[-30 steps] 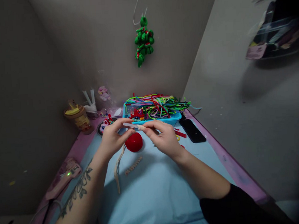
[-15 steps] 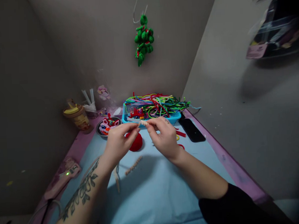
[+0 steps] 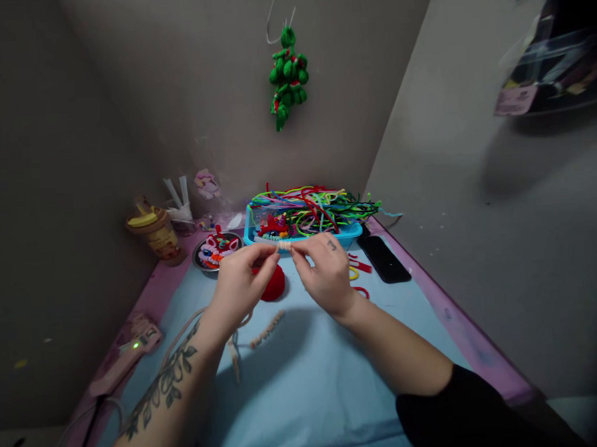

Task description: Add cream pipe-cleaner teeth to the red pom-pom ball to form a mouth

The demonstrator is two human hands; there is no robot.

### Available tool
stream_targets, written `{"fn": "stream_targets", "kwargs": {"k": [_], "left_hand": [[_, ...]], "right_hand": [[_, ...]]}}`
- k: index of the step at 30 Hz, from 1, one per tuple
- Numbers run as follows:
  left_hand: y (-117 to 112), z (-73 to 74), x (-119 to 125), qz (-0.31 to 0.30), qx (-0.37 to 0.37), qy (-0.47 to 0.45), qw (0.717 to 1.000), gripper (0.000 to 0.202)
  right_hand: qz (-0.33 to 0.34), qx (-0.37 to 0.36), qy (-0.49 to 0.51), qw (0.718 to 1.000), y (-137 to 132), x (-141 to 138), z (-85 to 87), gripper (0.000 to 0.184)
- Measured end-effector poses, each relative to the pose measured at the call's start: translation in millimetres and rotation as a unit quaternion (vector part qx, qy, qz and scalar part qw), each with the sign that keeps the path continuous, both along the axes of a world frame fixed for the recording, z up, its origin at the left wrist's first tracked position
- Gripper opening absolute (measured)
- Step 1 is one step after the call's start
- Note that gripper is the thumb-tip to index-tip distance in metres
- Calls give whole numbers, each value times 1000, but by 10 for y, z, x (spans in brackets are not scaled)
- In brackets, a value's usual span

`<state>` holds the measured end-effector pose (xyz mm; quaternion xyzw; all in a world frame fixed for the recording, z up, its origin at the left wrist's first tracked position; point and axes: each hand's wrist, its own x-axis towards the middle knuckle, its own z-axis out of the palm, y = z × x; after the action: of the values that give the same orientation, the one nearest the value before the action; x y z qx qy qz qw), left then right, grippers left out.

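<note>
Both hands are raised over the blue mat (image 3: 306, 376), fingertips meeting. My left hand (image 3: 241, 283) and my right hand (image 3: 324, 272) each pinch one end of a small cream coiled pipe cleaner (image 3: 284, 246). A long cream strand (image 3: 235, 350) trails from under my left hand down onto the mat. A red fuzzy ball (image 3: 273, 286) lies just behind my left hand. A short coiled cream piece (image 3: 267, 330) rests on the mat below the hands.
A blue tray (image 3: 352, 232) heaped with coloured pipe cleaners stands at the back. Beside it lie a black phone (image 3: 383, 259), a round dish of small craft pieces (image 3: 214, 250) and a lidded cup (image 3: 154, 236). A pink glue gun (image 3: 125, 356) lies left. A green ornament (image 3: 287, 77) hangs on the wall.
My hands have drawn closer together and a little higher, and the cream stick seen between them a second ago is now mostly hidden by the fingers. The trailing strand has shifted.
</note>
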<state>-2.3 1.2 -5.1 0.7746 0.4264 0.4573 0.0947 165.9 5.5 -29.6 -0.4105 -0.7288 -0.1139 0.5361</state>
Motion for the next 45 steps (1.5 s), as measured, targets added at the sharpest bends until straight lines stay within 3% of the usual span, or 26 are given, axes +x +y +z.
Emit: {"fn": "stream_targets", "kwargs": {"k": [13, 21, 23, 26, 29, 32, 37, 45], "left_hand": [[-21, 15, 40, -15, -114, -76, 990, 16], [13, -4, 32, -14, -119, -77, 990, 17], [37, -25, 11, -12, -93, -30, 995, 16], [38, -39, -20, 37, -28, 126, 991, 18], [-9, -18, -34, 98, 14, 304, 947, 21], [-52, 18, -29, 125, 43, 415, 900, 20], [-32, 58, -33, 115, 70, 467, 874, 16], [47, 112, -131, 67, 133, 449, 881, 11]], "right_hand": [[19, -9, 58, 998, -4, 1, 71, 22], [65, -34, 113, 991, 24, 3, 43, 13], [61, -40, 103, 992, 44, 16, 30, 10], [14, -62, 33, 997, 72, 33, 9, 11], [-35, -99, -66, 992, 95, 27, -14, 17], [-61, -129, -154, 978, 115, 8, -34, 20], [-52, -170, -229, 957, 140, 3, -44, 20], [30, -188, -264, 946, 192, 67, -8, 16]]}}
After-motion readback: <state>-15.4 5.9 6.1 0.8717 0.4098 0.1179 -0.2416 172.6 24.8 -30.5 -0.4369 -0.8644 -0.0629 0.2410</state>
